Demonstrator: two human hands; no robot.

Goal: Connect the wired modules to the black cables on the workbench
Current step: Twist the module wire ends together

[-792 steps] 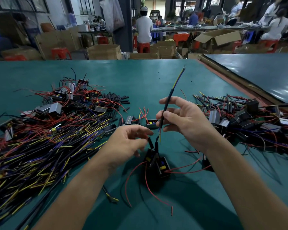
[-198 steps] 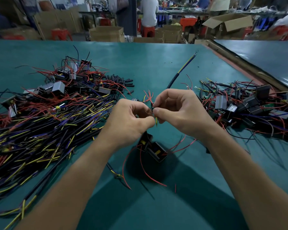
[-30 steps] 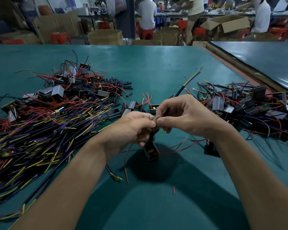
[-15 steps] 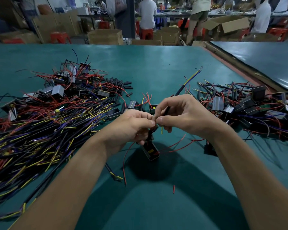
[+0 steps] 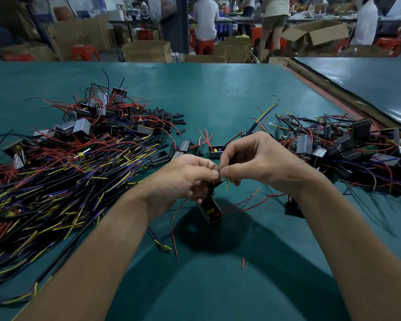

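the black cable (image 5: 252, 129) runs from the right hand (image 5: 259, 161) up and away from the module (image 5: 210, 209), toward the far right, its yellow and blue ends pointing at the far edge of the bench (image 5: 218, 89). the module hangs tilted just below both hands — red leads trailing. above it the grip of the left hand (image 5: 178, 179) pinches the module's leads, the right hand's grip pinches the black cable — fingertips touching.

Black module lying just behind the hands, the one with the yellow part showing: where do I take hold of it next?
Pinch the black module across its two long side walls, coming from above on the near side. It seems to lie flat with its open face up, and its red leads fan out from the far edge, so that approach should stay clear of them.
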